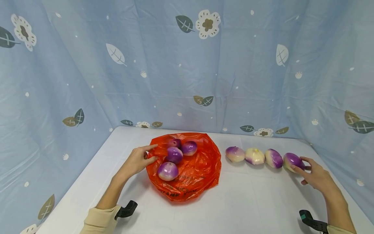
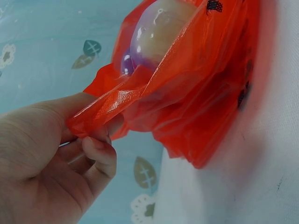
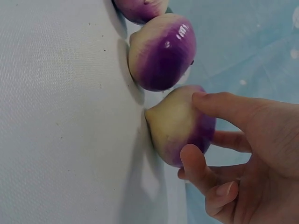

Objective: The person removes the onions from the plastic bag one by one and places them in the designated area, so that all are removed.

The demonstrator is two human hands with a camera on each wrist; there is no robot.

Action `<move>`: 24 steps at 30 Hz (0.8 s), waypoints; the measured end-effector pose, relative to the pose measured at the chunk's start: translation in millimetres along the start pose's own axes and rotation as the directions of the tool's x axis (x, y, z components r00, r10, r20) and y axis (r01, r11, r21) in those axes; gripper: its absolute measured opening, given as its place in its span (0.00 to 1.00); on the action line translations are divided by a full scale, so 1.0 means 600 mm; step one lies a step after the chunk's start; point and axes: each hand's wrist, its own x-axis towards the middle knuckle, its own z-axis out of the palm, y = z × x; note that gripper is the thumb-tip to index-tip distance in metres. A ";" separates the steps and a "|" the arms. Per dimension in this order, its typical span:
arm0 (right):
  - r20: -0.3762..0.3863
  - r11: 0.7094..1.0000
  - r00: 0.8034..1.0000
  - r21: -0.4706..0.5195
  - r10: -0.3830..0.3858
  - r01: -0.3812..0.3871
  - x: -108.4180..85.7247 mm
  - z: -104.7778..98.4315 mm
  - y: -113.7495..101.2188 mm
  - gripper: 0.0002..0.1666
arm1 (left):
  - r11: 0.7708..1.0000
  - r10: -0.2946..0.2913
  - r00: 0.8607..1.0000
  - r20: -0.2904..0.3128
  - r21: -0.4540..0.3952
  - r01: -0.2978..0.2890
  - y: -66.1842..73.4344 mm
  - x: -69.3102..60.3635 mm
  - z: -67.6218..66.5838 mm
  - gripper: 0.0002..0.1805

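Red plastic bag (image 1: 201, 169): left edge pinched by the left grip (image 1: 137, 161), centre-left of frame.
Rightmost turnip (image 1: 292, 161): right grip (image 1: 317, 175) holds its right side, at frame right.

The red bag (image 1: 201, 167) looks like thin, glossy, crinkled plastic, slightly see-through, while the purple-and-white bulbs (image 1: 168, 171) are smooth with a waxy shine, the white tabletop (image 3: 56, 93) is matt and finely grained, the blue curtain (image 1: 163, 71) looks like creased cloth, and the beige sleeves (image 1: 100, 221) are matt fabric.
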 end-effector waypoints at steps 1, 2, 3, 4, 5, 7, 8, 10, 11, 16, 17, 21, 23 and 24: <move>0.003 1.000 1.000 0.005 0.003 -0.003 0.000 -0.001 -0.001 0.55 | 1.000 -0.002 1.000 0.000 0.001 0.002 0.000 0.000 0.000 0.27; 0.005 1.000 1.000 0.009 0.003 -0.003 0.000 -0.002 -0.001 0.55 | 1.000 -0.002 1.000 0.000 0.001 0.002 0.000 0.000 0.000 0.26; 0.007 1.000 1.000 0.009 0.003 -0.003 -0.001 -0.003 -0.002 0.55 | 1.000 -0.002 1.000 -0.001 0.000 0.002 0.000 -0.001 -0.001 0.26; 0.007 1.000 1.000 0.009 0.004 -0.004 -0.001 -0.004 -0.002 0.55 | 1.000 -0.002 1.000 -0.001 0.001 0.002 0.000 -0.001 -0.001 0.27; 0.009 1.000 1.000 0.009 0.005 -0.005 0.000 -0.004 -0.001 0.55 | 1.000 -0.002 1.000 -0.001 0.001 0.002 0.001 -0.001 -0.001 0.27; 0.008 1.000 1.000 0.004 0.004 -0.004 0.000 -0.006 -0.001 0.55 | 1.000 -0.001 1.000 -0.003 0.000 0.001 0.001 -0.001 -0.002 0.26; 0.006 1.000 1.000 0.000 0.002 -0.002 0.000 -0.006 0.000 0.55 | 1.000 0.000 1.000 -0.005 0.002 0.000 0.002 0.000 -0.002 0.26; 0.002 1.000 1.000 -0.006 -0.001 0.001 -0.001 -0.007 0.002 0.55 | 1.000 0.000 1.000 -0.008 0.003 0.000 0.003 0.000 -0.002 0.26; 0.002 1.000 1.000 -0.008 -0.001 0.001 -0.001 -0.007 0.002 0.55 | 1.000 0.000 1.000 -0.008 0.003 0.000 0.003 0.000 -0.003 0.26; -0.009 1.000 1.000 -0.014 -0.009 0.009 -0.001 -0.006 0.005 0.54 | 1.000 0.003 1.000 -0.001 0.005 -0.003 0.003 0.001 -0.004 0.27; -0.012 1.000 1.000 -0.016 -0.011 0.011 -0.001 -0.006 0.005 0.54 | 1.000 0.004 1.000 0.000 0.005 -0.004 0.003 0.001 -0.004 0.27; -0.017 1.000 1.000 -0.022 -0.016 0.016 -0.001 -0.007 0.003 0.54 | 1.000 -0.001 1.000 0.001 -0.002 0.001 0.003 0.000 -0.004 0.27; -0.016 1.000 1.000 -0.024 -0.013 0.012 -0.001 -0.007 0.003 0.54 | 1.000 -0.006 1.000 0.000 -0.002 0.006 0.002 -0.001 -0.004 0.27; -0.016 1.000 1.000 -0.025 -0.011 0.010 0.000 -0.007 0.003 0.54 | 1.000 -0.008 1.000 0.000 -0.002 0.008 0.001 -0.002 -0.004 0.27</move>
